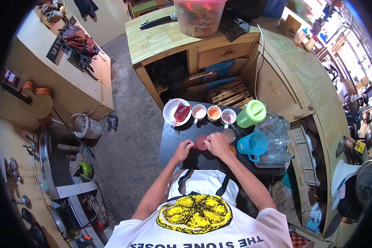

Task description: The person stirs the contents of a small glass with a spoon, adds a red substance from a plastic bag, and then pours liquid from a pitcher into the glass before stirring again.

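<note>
A round cup with reddish-brown contents [201,143] stands on the dark table [169,142] between my hands. My left hand [185,149] is closed at its left side, fingers curled against the rim. My right hand [218,144] pinches at its right edge; whatever is between those fingers is too small to make out. Behind my right hand is a glass with pale contents [228,134], and an orange-yellow round thing [233,149] is partly hidden. Farther back are a white bowl [168,110] holding a dark red packet [182,112], and three white cups [214,112] with pink and orange contents.
A lime-green lidded pitcher [251,113] and a blue pitcher [253,144] stand to the right. Beside them, a tray carries several clear glass mugs [278,140]. Beyond the table is a wooden counter [161,37] with a large plastic tub [200,18]. A guitar [36,99] hangs at left.
</note>
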A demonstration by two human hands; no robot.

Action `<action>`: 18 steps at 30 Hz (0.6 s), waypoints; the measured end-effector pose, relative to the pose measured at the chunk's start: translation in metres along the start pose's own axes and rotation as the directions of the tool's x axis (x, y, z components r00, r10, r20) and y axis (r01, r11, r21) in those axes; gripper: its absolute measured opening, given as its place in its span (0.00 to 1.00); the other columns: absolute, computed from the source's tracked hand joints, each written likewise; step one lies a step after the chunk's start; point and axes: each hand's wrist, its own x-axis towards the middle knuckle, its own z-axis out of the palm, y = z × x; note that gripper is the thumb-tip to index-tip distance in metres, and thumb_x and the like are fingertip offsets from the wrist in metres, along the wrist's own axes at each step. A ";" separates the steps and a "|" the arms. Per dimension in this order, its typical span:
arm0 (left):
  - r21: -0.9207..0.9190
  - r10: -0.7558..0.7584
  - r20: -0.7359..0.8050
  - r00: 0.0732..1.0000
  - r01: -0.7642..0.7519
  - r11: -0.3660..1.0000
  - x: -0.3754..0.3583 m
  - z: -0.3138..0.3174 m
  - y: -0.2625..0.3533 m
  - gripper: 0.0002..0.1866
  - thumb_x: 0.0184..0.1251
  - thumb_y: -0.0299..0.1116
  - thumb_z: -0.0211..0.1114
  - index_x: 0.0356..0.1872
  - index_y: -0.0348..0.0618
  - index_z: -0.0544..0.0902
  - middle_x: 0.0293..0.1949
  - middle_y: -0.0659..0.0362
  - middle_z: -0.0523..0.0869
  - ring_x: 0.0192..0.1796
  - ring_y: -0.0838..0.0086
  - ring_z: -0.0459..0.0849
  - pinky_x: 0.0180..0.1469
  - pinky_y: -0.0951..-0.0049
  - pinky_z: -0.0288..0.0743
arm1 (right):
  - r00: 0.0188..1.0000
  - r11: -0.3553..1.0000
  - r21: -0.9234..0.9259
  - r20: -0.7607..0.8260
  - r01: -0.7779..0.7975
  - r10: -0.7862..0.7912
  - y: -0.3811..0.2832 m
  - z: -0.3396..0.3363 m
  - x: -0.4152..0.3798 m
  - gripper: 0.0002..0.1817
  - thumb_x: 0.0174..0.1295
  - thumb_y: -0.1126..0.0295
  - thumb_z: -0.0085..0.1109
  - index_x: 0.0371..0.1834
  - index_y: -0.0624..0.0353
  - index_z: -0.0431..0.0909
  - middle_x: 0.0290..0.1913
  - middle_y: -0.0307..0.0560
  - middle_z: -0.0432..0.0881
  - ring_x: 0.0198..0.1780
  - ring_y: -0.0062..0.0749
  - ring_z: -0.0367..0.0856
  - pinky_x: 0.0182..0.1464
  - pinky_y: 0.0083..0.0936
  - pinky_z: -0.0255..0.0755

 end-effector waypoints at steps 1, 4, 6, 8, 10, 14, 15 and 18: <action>-0.002 -0.007 -0.001 1.000 0.007 1.000 -0.001 0.000 0.001 0.12 0.73 0.34 0.58 0.36 0.34 0.83 0.35 0.53 0.87 0.42 0.67 0.84 0.51 0.67 0.76 | 0.998 1.000 -0.021 -0.058 0.010 -0.011 -0.002 -0.003 0.003 0.12 0.56 0.63 0.66 0.23 0.60 0.86 0.27 0.56 0.85 0.31 0.51 0.86 0.39 0.47 0.76; -0.008 0.012 0.000 1.000 -0.012 1.000 0.000 0.001 -0.001 0.12 0.73 0.34 0.58 0.36 0.35 0.83 0.35 0.53 0.87 0.42 0.68 0.84 0.51 0.68 0.76 | 0.999 0.991 -0.136 -0.042 -0.009 0.003 -0.001 -0.003 0.004 0.12 0.56 0.63 0.66 0.24 0.60 0.86 0.26 0.57 0.85 0.33 0.52 0.86 0.40 0.47 0.77; -0.010 0.014 0.003 1.000 -0.014 1.000 -0.001 0.001 0.001 0.12 0.74 0.34 0.58 0.36 0.35 0.82 0.35 0.53 0.87 0.42 0.68 0.84 0.51 0.68 0.76 | 1.000 0.991 -0.134 0.003 -0.017 0.017 0.003 0.003 0.000 0.12 0.57 0.63 0.66 0.24 0.60 0.86 0.26 0.57 0.85 0.33 0.52 0.86 0.40 0.47 0.76; -0.010 -0.008 0.006 1.000 0.008 1.000 -0.002 0.000 0.007 0.12 0.73 0.34 0.58 0.36 0.34 0.82 0.34 0.54 0.87 0.42 0.69 0.84 0.51 0.68 0.76 | 1.000 0.999 -0.036 0.020 -0.010 0.010 0.008 0.012 -0.006 0.12 0.57 0.63 0.67 0.24 0.61 0.86 0.26 0.57 0.85 0.33 0.52 0.85 0.39 0.46 0.76; -0.016 -0.006 0.001 1.000 0.006 1.000 -0.002 0.000 0.006 0.12 0.73 0.34 0.58 0.36 0.34 0.82 0.34 0.54 0.87 0.42 0.69 0.84 0.50 0.68 0.76 | 0.999 0.999 0.022 0.017 -0.041 0.040 0.000 0.007 -0.005 0.11 0.56 0.64 0.67 0.24 0.61 0.86 0.26 0.58 0.85 0.33 0.53 0.86 0.40 0.47 0.76; -0.037 -0.001 -0.007 1.000 0.000 0.999 -0.002 0.001 0.002 0.12 0.73 0.34 0.58 0.36 0.34 0.83 0.34 0.54 0.87 0.42 0.69 0.84 0.50 0.69 0.75 | 0.997 0.998 -0.061 -0.080 -0.016 0.011 -0.002 0.002 0.001 0.12 0.55 0.64 0.68 0.24 0.63 0.85 0.25 0.59 0.84 0.35 0.55 0.86 0.42 0.50 0.77; -0.040 0.004 -0.008 1.000 -0.004 0.999 -0.001 0.002 0.001 0.12 0.73 0.34 0.58 0.36 0.34 0.83 0.34 0.54 0.87 0.42 0.69 0.84 0.50 0.69 0.75 | 1.000 0.997 -0.076 -0.025 -0.019 0.017 -0.001 0.000 0.000 0.12 0.55 0.64 0.68 0.23 0.63 0.85 0.26 0.59 0.84 0.34 0.54 0.86 0.41 0.49 0.77; -0.038 0.020 -0.010 1.000 -0.020 0.999 -0.001 0.002 0.000 0.12 0.73 0.34 0.58 0.36 0.35 0.83 0.34 0.56 0.86 0.40 0.72 0.82 0.47 0.70 0.75 | 0.997 0.999 -0.050 0.071 0.011 -0.008 0.001 0.001 -0.004 0.12 0.55 0.63 0.68 0.23 0.62 0.85 0.26 0.58 0.84 0.33 0.52 0.85 0.39 0.47 0.76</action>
